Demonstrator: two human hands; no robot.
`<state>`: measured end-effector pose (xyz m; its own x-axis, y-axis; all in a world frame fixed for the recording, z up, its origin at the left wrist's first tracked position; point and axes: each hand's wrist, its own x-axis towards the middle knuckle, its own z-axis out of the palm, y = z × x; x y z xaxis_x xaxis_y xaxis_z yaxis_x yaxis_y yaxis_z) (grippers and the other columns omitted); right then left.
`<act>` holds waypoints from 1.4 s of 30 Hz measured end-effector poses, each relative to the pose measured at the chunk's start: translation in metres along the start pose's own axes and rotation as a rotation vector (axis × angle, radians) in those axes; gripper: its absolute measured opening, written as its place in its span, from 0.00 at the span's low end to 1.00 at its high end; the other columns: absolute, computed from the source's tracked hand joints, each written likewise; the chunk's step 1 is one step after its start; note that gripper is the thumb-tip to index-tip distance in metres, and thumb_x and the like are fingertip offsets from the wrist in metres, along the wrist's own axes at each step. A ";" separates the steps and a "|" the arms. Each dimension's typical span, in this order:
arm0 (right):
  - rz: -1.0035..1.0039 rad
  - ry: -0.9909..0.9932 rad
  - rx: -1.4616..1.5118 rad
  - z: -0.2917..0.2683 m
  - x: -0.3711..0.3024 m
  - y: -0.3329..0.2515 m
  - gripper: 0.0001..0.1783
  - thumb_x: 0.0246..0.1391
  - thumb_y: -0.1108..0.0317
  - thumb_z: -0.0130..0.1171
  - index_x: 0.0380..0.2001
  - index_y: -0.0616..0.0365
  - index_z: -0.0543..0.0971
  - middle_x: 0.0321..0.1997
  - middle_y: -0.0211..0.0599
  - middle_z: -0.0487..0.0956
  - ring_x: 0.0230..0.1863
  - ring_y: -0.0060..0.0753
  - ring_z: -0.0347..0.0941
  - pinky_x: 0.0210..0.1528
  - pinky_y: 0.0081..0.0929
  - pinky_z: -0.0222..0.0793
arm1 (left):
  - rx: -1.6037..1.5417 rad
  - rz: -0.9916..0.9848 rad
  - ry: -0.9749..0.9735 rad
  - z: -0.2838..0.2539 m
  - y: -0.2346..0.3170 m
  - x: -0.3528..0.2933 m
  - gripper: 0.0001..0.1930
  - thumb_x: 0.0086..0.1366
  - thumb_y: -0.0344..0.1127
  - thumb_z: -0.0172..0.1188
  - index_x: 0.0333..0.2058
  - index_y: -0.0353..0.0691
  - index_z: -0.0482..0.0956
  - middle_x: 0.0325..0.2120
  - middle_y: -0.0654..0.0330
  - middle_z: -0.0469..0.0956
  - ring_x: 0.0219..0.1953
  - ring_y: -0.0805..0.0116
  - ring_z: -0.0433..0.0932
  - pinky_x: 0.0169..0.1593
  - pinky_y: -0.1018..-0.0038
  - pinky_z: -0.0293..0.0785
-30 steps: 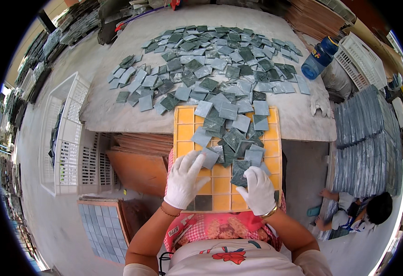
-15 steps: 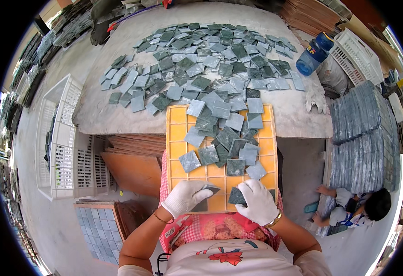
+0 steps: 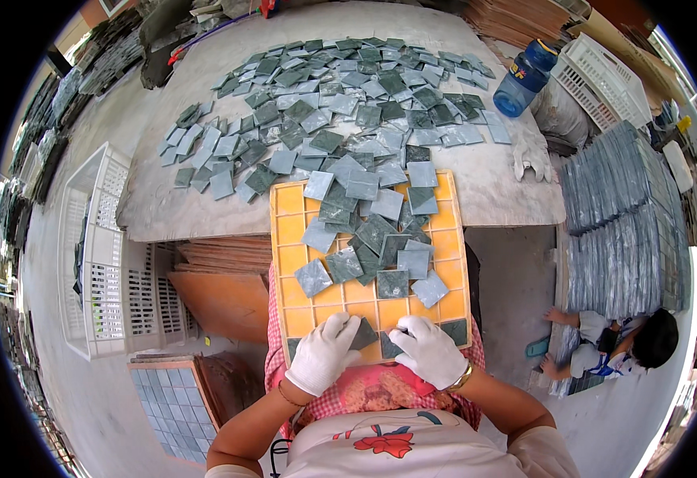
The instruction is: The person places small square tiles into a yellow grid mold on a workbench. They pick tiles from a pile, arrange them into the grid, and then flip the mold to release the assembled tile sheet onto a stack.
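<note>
A yellow gridded tray (image 3: 289,231) rests on my lap and against the table edge, with loose grey-green stone tiles (image 3: 375,231) heaped over its upper and middle part. My white-gloved left hand (image 3: 326,353) pinches a dark tile (image 3: 363,334), tilted above the near row. The right hand (image 3: 430,350), gloved too, has its fingertips closed on another dark tile (image 3: 389,346) at a cell of that row. Dark tiles show in the near row's corner cells: one at the right (image 3: 454,331), one at the left (image 3: 293,347), partly covered by my left hand.
Many loose tiles (image 3: 301,111) spread over the table (image 3: 508,191). A blue water jug (image 3: 525,78) and a glove (image 3: 532,159) lie toward its right. A white crate (image 3: 109,263) stands left, stacked tiles (image 3: 611,215) right. Another person (image 3: 615,342) crouches at lower right.
Both hands have shifted slightly; the right hand's tile has gone from tilted to lying lower at the near row. The left hand's tile has turned its face up. The whole view has shifted a little.
</note>
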<state>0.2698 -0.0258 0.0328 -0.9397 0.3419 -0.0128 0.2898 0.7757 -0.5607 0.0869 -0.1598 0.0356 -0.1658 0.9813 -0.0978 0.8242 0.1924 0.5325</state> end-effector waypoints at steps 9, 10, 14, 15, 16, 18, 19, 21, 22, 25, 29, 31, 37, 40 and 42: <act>-0.011 0.046 -0.020 0.007 -0.006 -0.001 0.23 0.38 0.67 0.66 0.42 0.55 0.73 0.42 0.37 0.69 0.42 0.41 0.70 0.44 0.35 0.69 | 0.112 0.133 -0.037 0.007 0.004 -0.001 0.29 0.46 0.34 0.66 0.50 0.39 0.71 0.44 0.55 0.66 0.41 0.56 0.73 0.43 0.64 0.73; -0.041 0.047 -0.025 0.007 -0.006 0.000 0.23 0.39 0.67 0.66 0.41 0.55 0.74 0.42 0.37 0.69 0.42 0.41 0.70 0.44 0.35 0.69 | 0.129 0.142 -0.023 0.009 0.005 -0.003 0.29 0.45 0.34 0.66 0.49 0.39 0.71 0.44 0.55 0.66 0.41 0.56 0.73 0.43 0.65 0.73; -0.107 0.005 -0.037 0.007 -0.009 0.008 0.18 0.40 0.66 0.65 0.39 0.54 0.75 0.40 0.36 0.71 0.42 0.40 0.71 0.44 0.35 0.69 | 0.160 0.128 0.022 0.017 0.009 -0.006 0.27 0.45 0.35 0.67 0.47 0.39 0.73 0.43 0.56 0.66 0.40 0.57 0.73 0.42 0.65 0.73; -0.117 -0.031 -0.034 0.005 -0.008 0.009 0.17 0.40 0.66 0.64 0.37 0.54 0.75 0.39 0.36 0.70 0.41 0.40 0.71 0.43 0.35 0.70 | 0.146 0.126 0.005 0.015 0.009 -0.005 0.27 0.45 0.35 0.67 0.46 0.39 0.73 0.43 0.56 0.66 0.40 0.56 0.74 0.42 0.65 0.73; -0.135 -0.070 -0.029 0.000 -0.002 0.011 0.16 0.40 0.65 0.64 0.35 0.53 0.74 0.38 0.36 0.70 0.40 0.40 0.71 0.42 0.34 0.70 | 0.133 0.114 -0.008 0.013 0.009 -0.004 0.26 0.46 0.36 0.67 0.46 0.39 0.73 0.44 0.56 0.66 0.40 0.56 0.74 0.42 0.65 0.73; -0.167 -0.101 -0.027 -0.009 0.007 0.014 0.16 0.40 0.65 0.64 0.34 0.52 0.74 0.37 0.35 0.70 0.40 0.39 0.72 0.42 0.34 0.70 | 0.083 0.094 -0.038 0.007 0.007 -0.001 0.26 0.46 0.37 0.67 0.46 0.40 0.73 0.45 0.56 0.66 0.39 0.55 0.74 0.42 0.64 0.73; -0.180 -0.085 -0.033 -0.015 0.013 0.015 0.16 0.39 0.65 0.65 0.34 0.52 0.74 0.38 0.35 0.70 0.40 0.39 0.72 0.42 0.34 0.70 | 0.050 0.090 -0.052 0.000 0.001 0.006 0.26 0.47 0.37 0.67 0.46 0.40 0.73 0.45 0.57 0.66 0.39 0.54 0.74 0.42 0.63 0.73; -0.191 0.063 -0.066 -0.021 0.029 0.016 0.20 0.38 0.66 0.66 0.38 0.54 0.73 0.40 0.34 0.71 0.39 0.37 0.71 0.42 0.32 0.69 | 0.043 0.105 0.107 -0.013 -0.007 0.026 0.26 0.48 0.38 0.67 0.47 0.41 0.72 0.47 0.57 0.67 0.41 0.52 0.73 0.44 0.61 0.72; -0.158 0.137 -0.134 -0.022 0.038 0.016 0.21 0.38 0.67 0.66 0.39 0.55 0.73 0.41 0.33 0.71 0.38 0.37 0.71 0.42 0.32 0.69 | 0.079 0.054 0.187 -0.018 -0.009 0.038 0.27 0.47 0.37 0.68 0.48 0.41 0.72 0.47 0.56 0.67 0.42 0.53 0.73 0.44 0.61 0.72; -0.076 0.304 -0.331 -0.020 0.057 0.016 0.25 0.37 0.67 0.66 0.42 0.58 0.72 0.43 0.35 0.69 0.37 0.35 0.70 0.41 0.31 0.68 | 0.176 -0.048 0.330 -0.028 -0.015 0.063 0.30 0.46 0.36 0.69 0.49 0.41 0.69 0.46 0.56 0.68 0.44 0.53 0.72 0.45 0.61 0.71; -0.125 0.328 -0.367 -0.011 0.066 0.026 0.23 0.38 0.68 0.65 0.41 0.57 0.71 0.42 0.35 0.69 0.37 0.35 0.70 0.38 0.31 0.69 | 0.186 -0.032 0.299 -0.024 -0.033 0.075 0.32 0.43 0.36 0.70 0.49 0.41 0.68 0.45 0.55 0.68 0.45 0.53 0.72 0.45 0.61 0.71; -0.156 0.361 -0.330 -0.016 0.071 0.028 0.22 0.39 0.68 0.63 0.40 0.57 0.71 0.40 0.34 0.70 0.36 0.35 0.71 0.37 0.31 0.69 | 0.150 -0.017 0.295 -0.023 -0.034 0.074 0.31 0.43 0.37 0.70 0.48 0.41 0.68 0.44 0.55 0.69 0.44 0.52 0.72 0.45 0.61 0.71; -0.077 0.350 -0.177 -0.024 0.058 0.020 0.16 0.43 0.68 0.61 0.38 0.54 0.72 0.38 0.35 0.71 0.36 0.41 0.73 0.37 0.35 0.70 | 0.036 0.082 0.059 -0.017 -0.012 0.039 0.30 0.44 0.37 0.70 0.47 0.40 0.69 0.45 0.53 0.70 0.45 0.52 0.72 0.46 0.63 0.71; 0.041 0.271 0.081 -0.018 0.066 0.034 0.14 0.48 0.68 0.59 0.39 0.53 0.72 0.36 0.37 0.73 0.35 0.45 0.73 0.37 0.36 0.70 | -0.019 0.091 0.067 -0.004 -0.015 0.029 0.30 0.46 0.36 0.69 0.48 0.38 0.69 0.46 0.52 0.70 0.46 0.52 0.72 0.47 0.63 0.71; 0.062 0.205 0.175 -0.024 0.065 0.039 0.12 0.52 0.68 0.56 0.41 0.53 0.73 0.34 0.40 0.74 0.35 0.48 0.73 0.37 0.38 0.69 | -0.067 0.095 0.105 -0.003 -0.016 0.028 0.29 0.46 0.33 0.68 0.49 0.37 0.70 0.47 0.51 0.69 0.47 0.51 0.72 0.48 0.64 0.71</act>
<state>0.2246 0.0394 0.0304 -0.8594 0.5000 0.1065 0.2930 0.6525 -0.6988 0.0675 -0.1355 0.0265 -0.1475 0.9882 0.0421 0.8015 0.0945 0.5905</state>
